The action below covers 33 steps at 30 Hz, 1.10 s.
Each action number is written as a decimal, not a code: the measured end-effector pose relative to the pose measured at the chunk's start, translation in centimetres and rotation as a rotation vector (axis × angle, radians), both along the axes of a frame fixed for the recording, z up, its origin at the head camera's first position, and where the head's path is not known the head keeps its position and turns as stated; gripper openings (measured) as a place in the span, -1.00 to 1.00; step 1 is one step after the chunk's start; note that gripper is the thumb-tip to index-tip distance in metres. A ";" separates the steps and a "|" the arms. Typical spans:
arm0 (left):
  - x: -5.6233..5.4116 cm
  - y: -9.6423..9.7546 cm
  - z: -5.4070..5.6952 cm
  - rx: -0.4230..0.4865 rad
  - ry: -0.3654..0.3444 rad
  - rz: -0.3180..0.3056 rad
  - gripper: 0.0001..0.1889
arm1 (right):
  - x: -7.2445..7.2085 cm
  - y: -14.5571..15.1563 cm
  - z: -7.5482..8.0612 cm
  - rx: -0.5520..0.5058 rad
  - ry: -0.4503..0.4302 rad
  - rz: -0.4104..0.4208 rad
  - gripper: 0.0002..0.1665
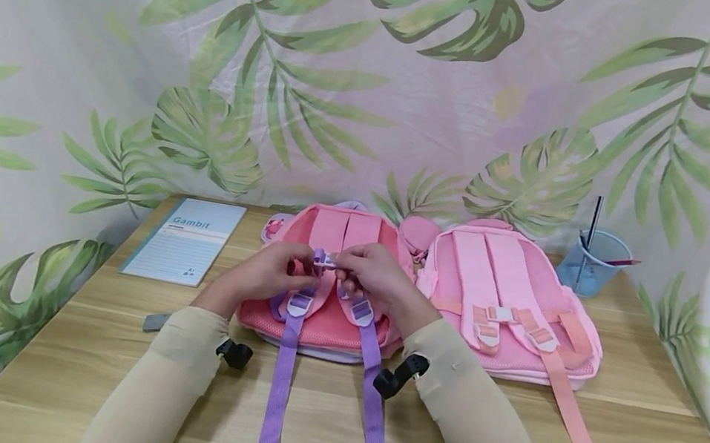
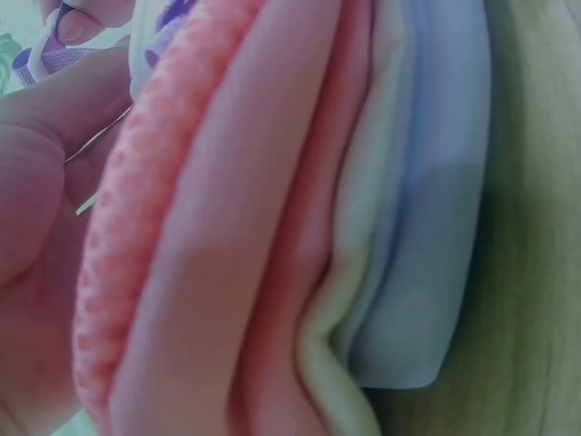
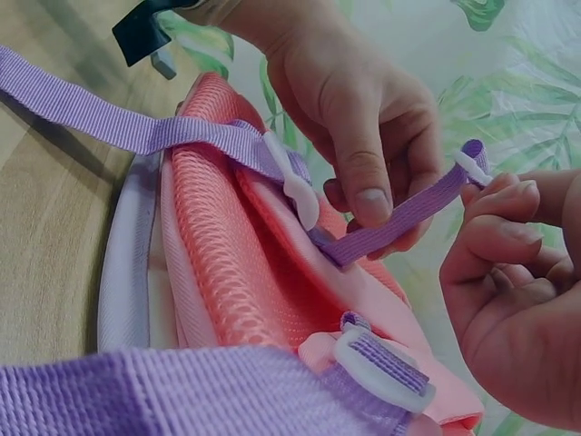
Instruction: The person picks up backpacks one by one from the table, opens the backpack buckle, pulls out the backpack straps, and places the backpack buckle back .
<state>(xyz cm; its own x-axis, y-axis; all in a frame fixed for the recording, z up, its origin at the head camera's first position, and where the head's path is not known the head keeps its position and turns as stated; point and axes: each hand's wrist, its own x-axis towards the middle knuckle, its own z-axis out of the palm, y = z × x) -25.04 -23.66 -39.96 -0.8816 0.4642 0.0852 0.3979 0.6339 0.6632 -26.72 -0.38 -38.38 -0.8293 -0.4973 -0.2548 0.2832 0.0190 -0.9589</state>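
A pink and coral backpack (image 1: 330, 227) lies with its shoulder straps facing up. Above it, my right hand (image 1: 381, 277) pinches a small white buckle (image 3: 472, 169) at the end of a short purple strap (image 3: 413, 214). My left hand (image 1: 264, 269) holds that strap between thumb and fingers, the thumb tip lying at its edge in the right wrist view. Two long purple webbing straps (image 1: 281, 391) hang from white adjusters (image 1: 299, 304) toward the table's front. In the left wrist view the backpack's side (image 2: 218, 236) covers most of the picture and hides part of the left hand.
To the right lies a second pink backpack (image 1: 460, 265) with peach straps and a joined white chest buckle (image 1: 502, 314). A blue mesh pen cup (image 1: 592, 264) stands at the back right. On the left are a notebook (image 1: 187, 240) and a small grey item (image 1: 156, 322).
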 end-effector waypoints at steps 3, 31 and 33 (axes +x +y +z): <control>0.0 0.1 -0.2 -0.011 -0.018 -0.012 -0.87 | 0.0 0.0 0.1 -0.020 -0.004 -0.002 -0.75; -0.2 0.5 -0.9 -0.118 -0.050 -0.014 -0.79 | 0.3 0.6 0.6 -0.082 0.011 -0.027 -0.78; 0.0 0.2 -0.5 -0.087 -0.047 0.008 -0.73 | 0.3 0.6 0.5 -0.077 0.015 -0.025 -0.79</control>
